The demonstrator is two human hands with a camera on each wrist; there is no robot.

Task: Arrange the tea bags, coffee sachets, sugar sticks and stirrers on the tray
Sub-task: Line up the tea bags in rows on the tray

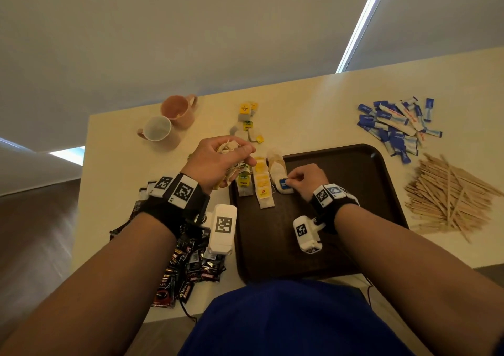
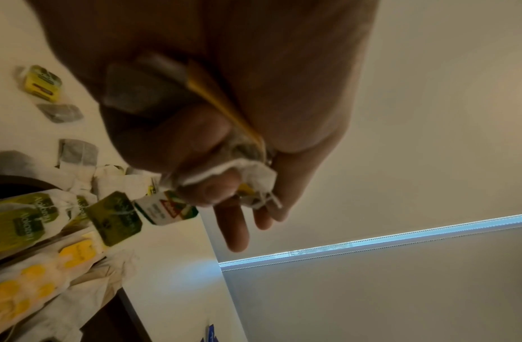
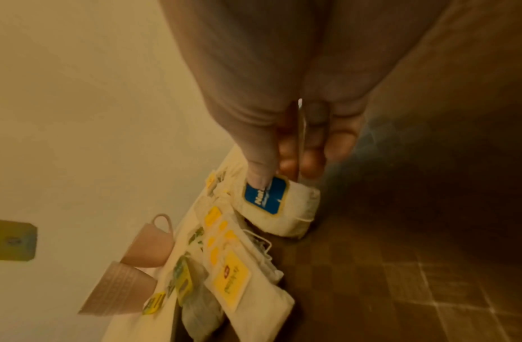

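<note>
A blue-tagged tea bag (image 1: pixel 285 185) is pinched by the right hand (image 1: pixel 308 179) onto the tray (image 1: pixel 354 170) — a bunch of tea bags (image 1: pixel 229 148) is clutched in the left hand (image 1: pixel 218 162); strings could be snagged, rows dragged crooked.

This looks like an office or hotel refreshment corner. A plain cream surface (image 1: pixel 313 101) stands against closed roller blinds (image 1: pixel 191 28), daylight leaking at their edges. On it lie bulk supplies: a sugar stick heap (image 1: pixel 395 126), stirrers (image 1: pixel 447 194), coffee sachets (image 1: pixel 188 271), two mugs (image 1: pixel 169 121) and a brown serving tray (image 1: pixel 354 181).
</note>
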